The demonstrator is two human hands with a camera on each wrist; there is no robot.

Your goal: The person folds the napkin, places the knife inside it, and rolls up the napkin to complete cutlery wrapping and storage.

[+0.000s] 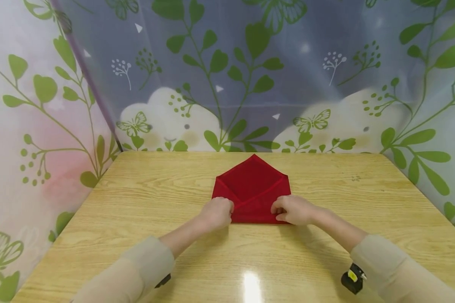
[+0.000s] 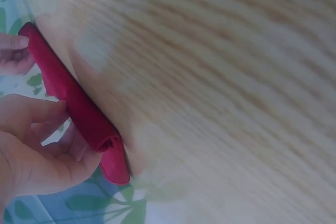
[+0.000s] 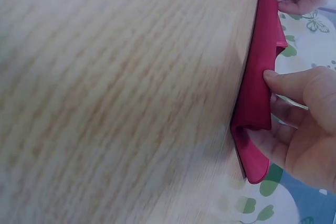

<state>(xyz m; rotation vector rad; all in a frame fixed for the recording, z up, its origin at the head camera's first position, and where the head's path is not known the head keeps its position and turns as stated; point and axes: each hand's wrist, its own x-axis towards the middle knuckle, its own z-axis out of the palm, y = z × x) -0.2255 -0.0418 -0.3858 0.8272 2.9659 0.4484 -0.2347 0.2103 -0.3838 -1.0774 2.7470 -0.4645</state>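
Note:
A folded red cloth (image 1: 255,185) lies on the wooden table, its far corner pointing away from me and its near edge straight. At the left end of that near edge, my left hand (image 1: 217,212) pinches the cloth between thumb and fingers. My right hand (image 1: 296,209) grips the opposite end in the same way. In the left wrist view the near part of the red cloth (image 2: 79,100) is folded over into a thick band. The right wrist view shows the fingers tucked into the open end of that red fold (image 3: 257,87), with the thumb on its outer side.
The light wooden table (image 1: 144,189) spreads around the cloth on all sides. Behind it hangs a curtain (image 1: 227,75) printed with leaves and butterflies, which also runs along both sides. A black wrist device (image 1: 352,277) sits under the right sleeve.

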